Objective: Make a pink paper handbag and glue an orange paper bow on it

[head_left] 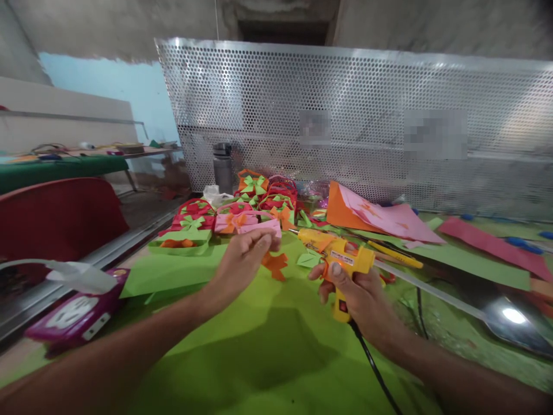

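Note:
In my right hand is a yellow hot glue gun, its nozzle pointing left toward my left hand and a long white glue stick out of its back. My left hand is closed in a pinch just left of the nozzle; what its fingertips hold is too small or hidden to make out. Right below those fingers is an orange bow-shaped cutout; whether it touches them I cannot tell. A small light green cutout lies beside the gun. Behind my left hand stands a pink bag with an orange bow.
Several small bags with bows crowd the back left, near a grey bottle. Pink sheets lie at the back right. A purple power box sits at left. A perforated metal panel closes off the back. The gun's black cord trails toward me.

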A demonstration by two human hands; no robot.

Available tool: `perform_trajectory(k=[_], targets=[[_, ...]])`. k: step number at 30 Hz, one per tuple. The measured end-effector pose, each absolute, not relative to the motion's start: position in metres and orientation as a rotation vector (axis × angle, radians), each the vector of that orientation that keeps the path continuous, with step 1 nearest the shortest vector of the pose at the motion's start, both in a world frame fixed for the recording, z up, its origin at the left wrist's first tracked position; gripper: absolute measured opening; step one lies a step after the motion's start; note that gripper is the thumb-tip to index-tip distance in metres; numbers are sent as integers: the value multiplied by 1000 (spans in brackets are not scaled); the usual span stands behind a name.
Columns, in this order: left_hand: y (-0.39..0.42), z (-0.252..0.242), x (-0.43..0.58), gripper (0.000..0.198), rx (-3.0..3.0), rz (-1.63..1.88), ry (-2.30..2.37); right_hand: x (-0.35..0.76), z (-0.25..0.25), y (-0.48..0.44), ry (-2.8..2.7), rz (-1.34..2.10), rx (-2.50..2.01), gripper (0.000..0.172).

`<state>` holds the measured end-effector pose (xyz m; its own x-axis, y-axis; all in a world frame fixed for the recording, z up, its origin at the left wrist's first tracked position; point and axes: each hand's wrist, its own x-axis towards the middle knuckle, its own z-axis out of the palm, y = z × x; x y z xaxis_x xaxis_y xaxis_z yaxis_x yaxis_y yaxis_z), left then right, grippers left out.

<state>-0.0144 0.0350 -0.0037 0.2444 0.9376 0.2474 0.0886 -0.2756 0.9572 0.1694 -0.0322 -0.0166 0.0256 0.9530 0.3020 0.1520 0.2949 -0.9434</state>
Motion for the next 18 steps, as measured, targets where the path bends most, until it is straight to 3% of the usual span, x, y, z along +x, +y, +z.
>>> perform_trajectory(k=[4, 14, 18], targets=[[31, -4, -12, 22, 1261, 1004, 849, 172, -20, -31, -1415, 866, -1116, 31], [10, -15, 0, 30, 1132, 786, 737, 160, -18, -32, -1428, 1014, -970, 32], [3, -17, 5, 23, 1149, 727, 541, 150, -18, -35, -1416, 1136, -898, 41]])
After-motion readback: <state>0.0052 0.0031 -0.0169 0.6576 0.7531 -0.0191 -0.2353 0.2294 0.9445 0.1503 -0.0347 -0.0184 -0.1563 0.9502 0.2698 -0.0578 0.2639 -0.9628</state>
